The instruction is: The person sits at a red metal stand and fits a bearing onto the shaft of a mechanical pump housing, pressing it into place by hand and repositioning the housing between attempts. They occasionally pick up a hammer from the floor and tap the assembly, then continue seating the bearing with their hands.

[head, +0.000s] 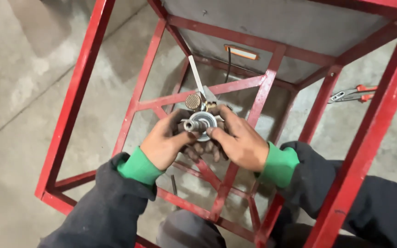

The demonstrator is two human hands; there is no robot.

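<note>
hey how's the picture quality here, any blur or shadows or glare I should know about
Head view: soft, even light, no harsh glare; the metal part gripped by the left hand and right hand is fairly sharp; the red frame casts faint shadows on the concrete floor; the frame's bars splay with wide-angle distortion.

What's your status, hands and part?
Both hands, left hand and right hand, gripping metal shaft assembly. Held above red frame. Pliers on floor, clear.
</note>
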